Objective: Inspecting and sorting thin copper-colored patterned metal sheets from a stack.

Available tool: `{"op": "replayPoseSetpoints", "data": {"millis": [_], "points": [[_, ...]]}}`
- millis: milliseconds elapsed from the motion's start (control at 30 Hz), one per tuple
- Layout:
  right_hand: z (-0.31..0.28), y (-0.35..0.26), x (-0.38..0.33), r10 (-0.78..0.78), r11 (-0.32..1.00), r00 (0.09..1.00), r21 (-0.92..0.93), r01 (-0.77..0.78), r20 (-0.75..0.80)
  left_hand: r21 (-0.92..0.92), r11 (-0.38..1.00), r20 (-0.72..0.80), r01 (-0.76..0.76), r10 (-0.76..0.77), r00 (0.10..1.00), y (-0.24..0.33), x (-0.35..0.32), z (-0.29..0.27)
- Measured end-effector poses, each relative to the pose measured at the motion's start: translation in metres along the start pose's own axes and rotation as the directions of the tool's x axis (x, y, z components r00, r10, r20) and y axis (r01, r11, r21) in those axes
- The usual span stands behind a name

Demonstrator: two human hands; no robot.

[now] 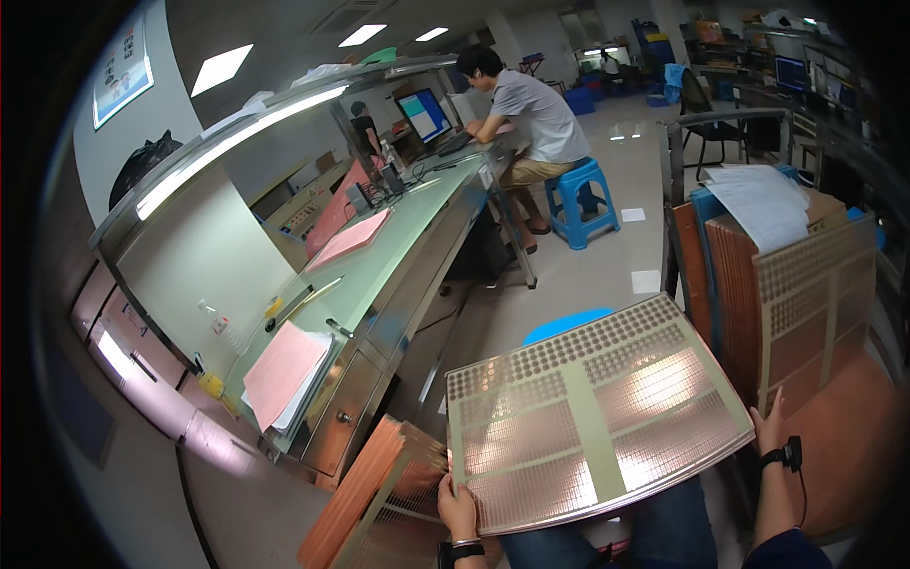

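Observation:
I hold a large thin copper-and-green circuit panel (588,412) flat over my lap, patterned with several grids of small round cells. My left hand (458,507) grips its lower left corner. At the right edge, my right hand (770,424) holds the panel with fingers up along the side; a black band is on that wrist. Under my left hand stands a stack of similar panels (374,503) on edge. Another upright stack of panels (806,303) stands to my right.
A long green-topped workbench (398,251) runs along the left with pink papers (282,372), tools and a monitor (424,114). A person sits on a blue stool (583,199) at its far end. A blue stool top (559,325) shows behind the panel. White sheets (763,204) top the right stack.

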State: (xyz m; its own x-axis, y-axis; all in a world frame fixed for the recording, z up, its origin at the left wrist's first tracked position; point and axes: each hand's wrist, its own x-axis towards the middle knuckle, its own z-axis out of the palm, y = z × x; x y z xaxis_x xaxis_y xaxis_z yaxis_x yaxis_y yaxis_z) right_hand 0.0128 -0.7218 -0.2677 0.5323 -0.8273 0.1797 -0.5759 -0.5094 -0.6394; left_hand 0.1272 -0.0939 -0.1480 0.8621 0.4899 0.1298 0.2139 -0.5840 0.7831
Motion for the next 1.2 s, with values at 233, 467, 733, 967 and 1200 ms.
{"op": "replayPoseSetpoints", "data": {"millis": [233,467,733,967,1200], "points": [[0.001,-0.01,-0.001,0.084,0.989,0.989,0.11,-0.097,0.119,-0.093,0.996,-0.011,0.0,-0.001,1.0,-0.024,0.01,0.005],[0.012,0.011,-0.01,-0.072,0.986,0.996,0.155,0.065,0.043,-0.327,0.916,0.176,0.232,-0.182,0.967,-0.003,0.023,-0.01],[0.04,0.031,-0.01,0.065,0.993,0.998,0.098,-0.062,-0.023,-0.301,0.917,0.185,0.26,-0.212,0.96,-0.02,0.027,-0.001],[0.016,0.026,-0.014,0.043,0.982,0.995,0.179,-0.059,0.09,-0.347,0.895,0.187,0.279,-0.226,0.956,-0.019,0.025,-0.005],[-0.065,-0.062,-0.055,-0.041,0.929,0.995,0.362,0.071,-0.09,-0.265,0.907,0.269,0.329,-0.258,0.928,-0.019,0.033,-0.014]]}}
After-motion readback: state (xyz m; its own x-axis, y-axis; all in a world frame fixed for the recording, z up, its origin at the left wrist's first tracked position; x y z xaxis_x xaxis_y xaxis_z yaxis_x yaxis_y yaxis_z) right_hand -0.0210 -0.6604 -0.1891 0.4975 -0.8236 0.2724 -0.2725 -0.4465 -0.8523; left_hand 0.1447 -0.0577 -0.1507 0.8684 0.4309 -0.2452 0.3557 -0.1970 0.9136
